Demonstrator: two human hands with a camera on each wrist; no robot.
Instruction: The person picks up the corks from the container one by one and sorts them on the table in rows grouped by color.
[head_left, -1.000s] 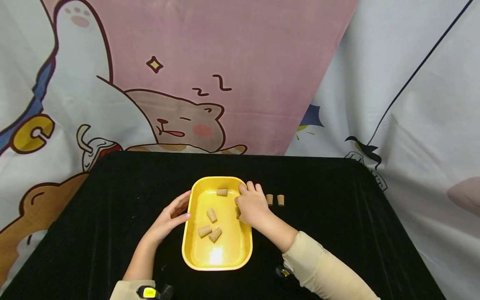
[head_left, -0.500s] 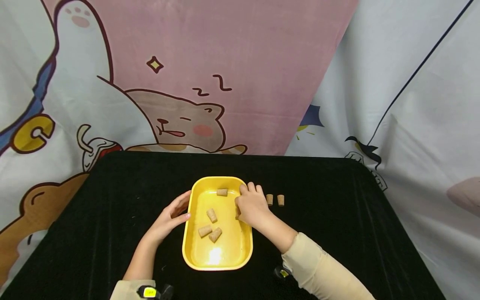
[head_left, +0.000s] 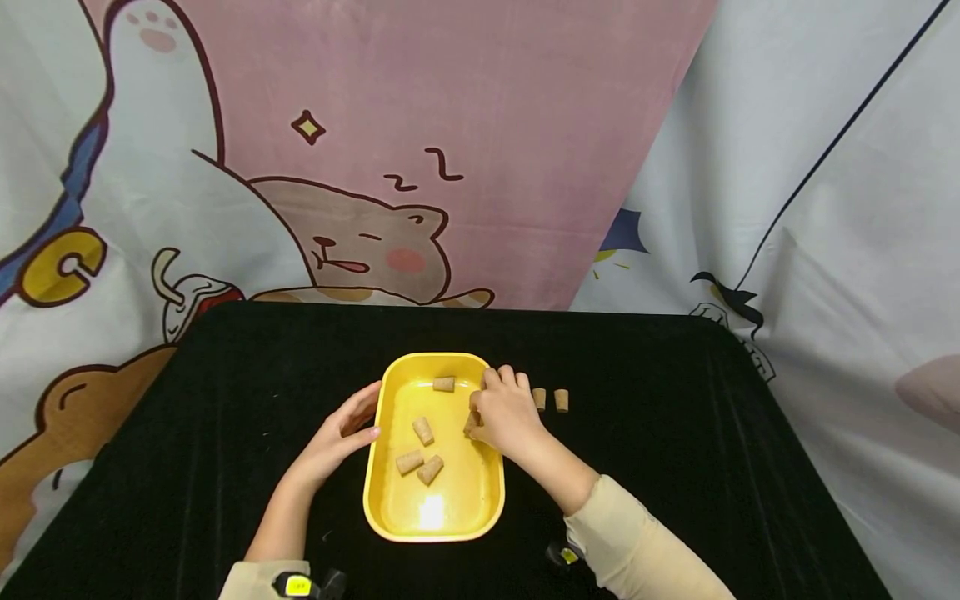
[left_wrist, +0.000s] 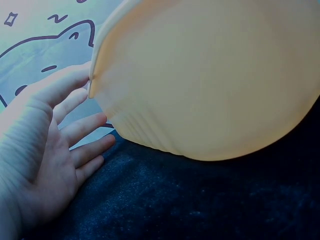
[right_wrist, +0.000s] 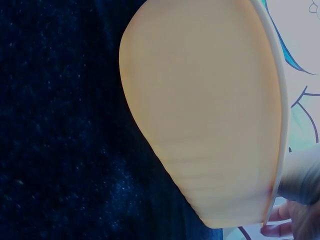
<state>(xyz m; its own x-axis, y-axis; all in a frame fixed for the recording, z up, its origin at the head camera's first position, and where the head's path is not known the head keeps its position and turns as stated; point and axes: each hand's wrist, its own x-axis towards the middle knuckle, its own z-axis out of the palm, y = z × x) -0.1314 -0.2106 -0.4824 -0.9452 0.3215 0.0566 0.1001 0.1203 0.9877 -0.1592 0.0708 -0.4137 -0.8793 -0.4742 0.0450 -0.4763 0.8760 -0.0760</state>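
Observation:
A yellow tray [head_left: 375, 500] stands on the black cloth, with several tapered corks lying in it. My left hand [head_left: 348, 425] is at the tray's left side, thumb and fingertips right at the rim; in the left wrist view its fingers [left_wrist: 82, 127] are extended toward the tray wall. My right hand [head_left: 508, 412] reaches over the right rim and pinches a cork [head_left: 471, 423] just inside, partly hidden by the fingers. Loose in the tray are a cork [head_left: 444, 384] near the far end, another cork [head_left: 423, 431] mid-tray, and a touching pair of corks [head_left: 409, 462] nearer the front.
Two upright corks stand on the cloth right of the tray, the outer cork [head_left: 562, 401] apart from the inner cork [head_left: 539, 399] beside my right hand. Behind the black-covered table [head_left: 675, 467] hangs a printed cartoon curtain [head_left: 525, 150].
My right hand has shifted only slightly, and the cork it pinches now shows more, farther inside the right rim. The left hand and the loose corks stay put.

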